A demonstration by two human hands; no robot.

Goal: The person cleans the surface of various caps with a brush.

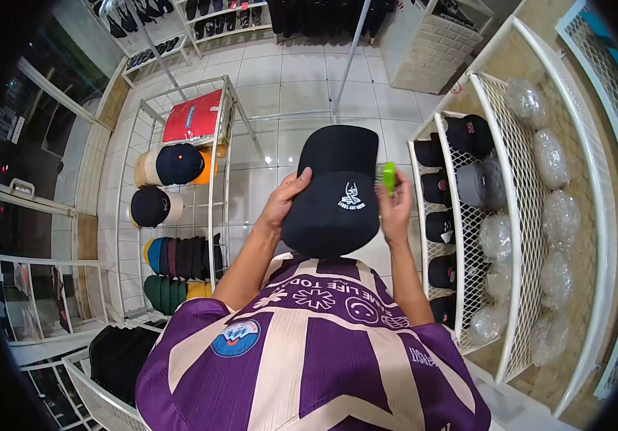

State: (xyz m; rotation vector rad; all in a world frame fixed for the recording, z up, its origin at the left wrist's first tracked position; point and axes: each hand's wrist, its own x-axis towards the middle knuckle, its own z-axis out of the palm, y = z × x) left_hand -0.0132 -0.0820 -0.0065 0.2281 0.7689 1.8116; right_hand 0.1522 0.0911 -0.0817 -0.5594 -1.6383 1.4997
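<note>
A black baseball cap [323, 215] with a white embroidered design on its front is held up before my chest, brim pointing away from me. My left hand [285, 197] grips its left side, the thumb lying on top near the brim. On the other side my right hand [395, 208] pinches a small bright green brush [388, 177]. The brush's bristles face the cap's right edge, close beside it.
To the left stands a white wire rack [122, 244] with stacked caps [179, 164] and a red packaged item [192, 118]. At right, white mesh shelves [495, 237] hold more caps and plastic-wrapped bundles [560, 219]. Pale floor tiles [280, 97] extend ahead, crossed by a metal pole [350, 57].
</note>
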